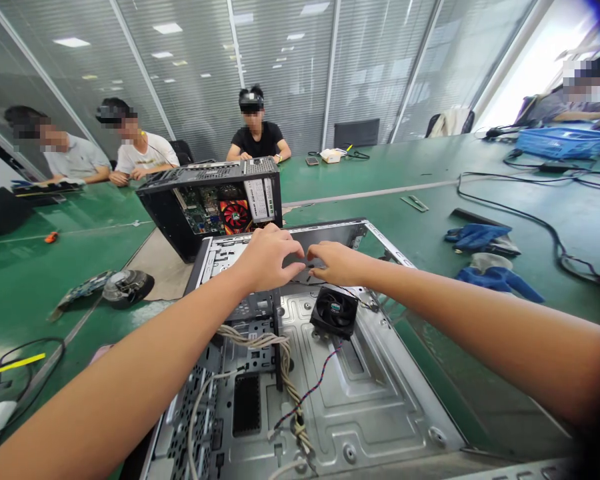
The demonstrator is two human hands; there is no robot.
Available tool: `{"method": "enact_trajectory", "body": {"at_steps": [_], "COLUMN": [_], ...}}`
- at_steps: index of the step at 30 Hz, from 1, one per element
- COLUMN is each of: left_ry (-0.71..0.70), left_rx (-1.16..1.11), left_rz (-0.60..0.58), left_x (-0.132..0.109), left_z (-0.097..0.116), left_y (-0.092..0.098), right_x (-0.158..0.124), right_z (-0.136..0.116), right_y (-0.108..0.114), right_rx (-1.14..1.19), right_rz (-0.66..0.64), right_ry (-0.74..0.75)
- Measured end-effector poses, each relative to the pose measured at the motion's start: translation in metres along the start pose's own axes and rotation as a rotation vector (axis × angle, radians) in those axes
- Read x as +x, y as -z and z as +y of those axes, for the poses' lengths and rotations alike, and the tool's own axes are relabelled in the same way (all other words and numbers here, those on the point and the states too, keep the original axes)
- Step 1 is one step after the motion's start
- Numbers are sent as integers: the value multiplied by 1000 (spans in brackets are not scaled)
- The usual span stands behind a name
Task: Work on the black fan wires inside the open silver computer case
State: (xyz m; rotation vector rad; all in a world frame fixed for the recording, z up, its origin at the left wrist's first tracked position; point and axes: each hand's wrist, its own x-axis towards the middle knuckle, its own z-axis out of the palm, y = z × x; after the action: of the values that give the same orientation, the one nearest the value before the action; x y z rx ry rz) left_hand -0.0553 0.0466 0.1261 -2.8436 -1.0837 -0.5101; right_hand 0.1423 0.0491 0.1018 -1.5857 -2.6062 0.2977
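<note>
An open metal computer case (400,413) lies on its side in front of me. Over its far part, my left hand (267,257) hovers with fingers curled and thumb apart, nothing visible between them. Facing it closely, my right hand (333,262) is likewise half curled with a gap between thumb and fingers. Just below the right hand, a black cooling fan (335,312) rests inside the case. A thin twisted fan cable (325,370) trails from it to a white connector (273,433). A bundle of beige wires (285,360) runs along the case's drive bay (255,347).
Behind stands another computer case (175,220) with a red fan. A heatsink fan (127,287) lies left; blue gloves (480,237), black cables (540,217) and a blue basket (565,141) lie right. Several people sit around the green table (340,177).
</note>
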Motion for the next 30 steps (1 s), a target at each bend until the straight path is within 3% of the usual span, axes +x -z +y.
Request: {"method": "enact_trajectory", "body": {"at_steps": [3,5,9,11,16,21,25,28,30], "left_ry": [8,9,-31,-35,-7,63,73,79,81], "left_rx": [21,24,-40,-69,-67,-87,-87,-86,-89], "left_rz": [-28,-41,-68,-69,-56,-50,-38,-31,-23], "left_x": [0,0,1,1,1,1,2,2,3], "left_z": [0,-1,-1,0,-1,-6,-8,-9,-8], "left_y": [0,0,2,3,1,-1,-3,-4,-4], "right_x": [-5,-12,-33,-43,-59,-67,-63,-52,-44], "right_z": [-9,-20,-43,-53,-75,-84,-69,-49,-36], "right_y": [15,25,36,34,11,-11,-7,0,4], "right_rx": [2,27,-149,-166,-194,-184,-25,155,338], "right_rz": [-36,-218,-608,-688,-708,-640,-627,-793,-823], "right_ry": [115,197,249,243,357,450,565,569,557]}}
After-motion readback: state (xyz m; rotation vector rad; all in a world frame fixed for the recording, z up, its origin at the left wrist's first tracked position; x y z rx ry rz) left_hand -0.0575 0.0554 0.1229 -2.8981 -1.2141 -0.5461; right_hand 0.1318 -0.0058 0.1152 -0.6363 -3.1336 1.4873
